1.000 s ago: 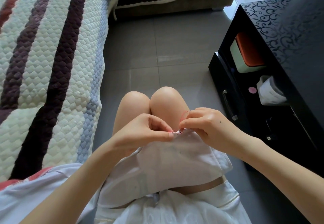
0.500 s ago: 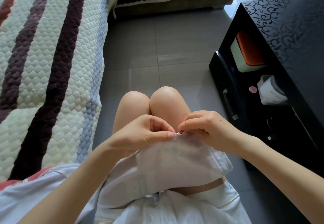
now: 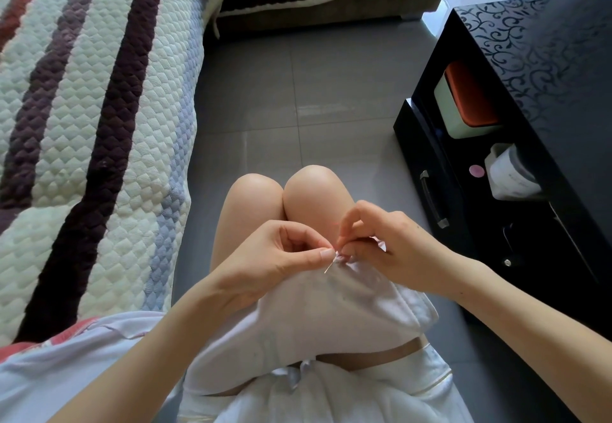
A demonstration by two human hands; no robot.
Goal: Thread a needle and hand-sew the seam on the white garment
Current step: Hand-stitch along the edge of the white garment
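The white garment [image 3: 347, 310] lies draped over my lap, its top edge bunched between both hands. My left hand [image 3: 275, 260] pinches that edge between thumb and forefinger. A thin needle [image 3: 329, 266] pokes out of the seam just below my left thumb, slanting down-left. My right hand [image 3: 390, 244] pinches the garment's edge from the right, fingers curled, with a pink thread [image 3: 339, 237] running up along its forefinger. The two hands nearly touch at the seam.
A quilted striped sofa cover [image 3: 92, 124] fills the left. A black cabinet [image 3: 530, 91] stands at the right; its open shelf holds an orange-lidded box [image 3: 463, 101], a white roll [image 3: 510, 174] and a small pink disc [image 3: 476, 170]. Grey floor tiles [image 3: 298, 91] lie ahead of my knees.
The needle tip now shows below my left thumb, pushed through the seam. My right hand's forefinger has lifted a little above the edge, with the thread along it.
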